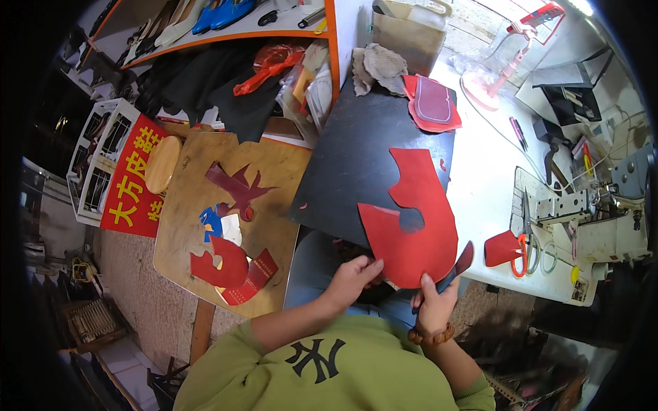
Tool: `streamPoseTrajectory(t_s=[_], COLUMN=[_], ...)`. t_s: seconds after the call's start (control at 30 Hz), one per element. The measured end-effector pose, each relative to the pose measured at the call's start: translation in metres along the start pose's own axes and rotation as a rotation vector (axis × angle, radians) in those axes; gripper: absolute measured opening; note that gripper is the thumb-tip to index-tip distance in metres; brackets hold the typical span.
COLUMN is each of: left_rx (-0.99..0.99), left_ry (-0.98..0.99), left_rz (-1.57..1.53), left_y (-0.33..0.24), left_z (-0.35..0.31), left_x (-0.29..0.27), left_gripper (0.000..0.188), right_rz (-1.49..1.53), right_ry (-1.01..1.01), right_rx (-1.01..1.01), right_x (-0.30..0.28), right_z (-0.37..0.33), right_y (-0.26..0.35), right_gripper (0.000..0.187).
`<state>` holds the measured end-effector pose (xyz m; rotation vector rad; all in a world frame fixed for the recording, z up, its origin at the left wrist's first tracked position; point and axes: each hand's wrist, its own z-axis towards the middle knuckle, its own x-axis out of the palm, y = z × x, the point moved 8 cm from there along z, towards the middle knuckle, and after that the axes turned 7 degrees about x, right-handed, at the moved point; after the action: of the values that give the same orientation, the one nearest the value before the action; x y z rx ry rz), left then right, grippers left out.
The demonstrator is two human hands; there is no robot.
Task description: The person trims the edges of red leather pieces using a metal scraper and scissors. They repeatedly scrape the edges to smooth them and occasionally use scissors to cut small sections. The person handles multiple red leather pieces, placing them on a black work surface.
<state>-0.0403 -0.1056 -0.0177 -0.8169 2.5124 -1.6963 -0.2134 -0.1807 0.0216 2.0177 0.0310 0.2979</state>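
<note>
A large curved piece of red leather (432, 236), with a deep notch on its left side, lies partly over a black board (329, 164). Its near end reaches past the board's edge, above my lap. My left hand (351, 279) pinches the lower left rim of the leather between thumb and fingers. At the lower right, my right hand (436, 308) is closed, its thumb on top of the leather. That same hand also grips a flat-bladed knife (466, 259), whose blade points up and away to the right. Some fingers of both hands are hidden.
Right of the board, a white table (490, 175) carries orange-handled scissors (522, 252), a red scrap (502, 248) and a pink lamp (504, 82). A purple-red panel (433, 101) rests at the board's far corner. Leather scraps (240, 190) lie on the left wooden table (179, 229).
</note>
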Motion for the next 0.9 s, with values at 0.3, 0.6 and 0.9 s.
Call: streamPoseTrajectory(t_s=[0.3, 0.6, 0.9], left_rx=[-0.214, -0.106, 0.134], left_ry=[-0.020, -0.008, -0.011], left_rz=[-0.266, -0.453, -0.133], left_y=[0.014, 0.015, 0.021], left_z=[0.003, 0.010, 0.024], left_x=[0.007, 0.020, 0.005], left_gripper=[0.016, 0.017, 0.016], right_rz=[-1.106, -1.527, -1.495], right_ry=[0.205, 0.346, 0.334], right_rx=[-0.533, -0.661, -0.698], right_x=[0.037, 0.095, 0.105], right_z=[-0.019, -0.010, -0.008], right_y=[0.074, 0.048, 0.045], right_gripper=[0.057, 0.052, 0.050])
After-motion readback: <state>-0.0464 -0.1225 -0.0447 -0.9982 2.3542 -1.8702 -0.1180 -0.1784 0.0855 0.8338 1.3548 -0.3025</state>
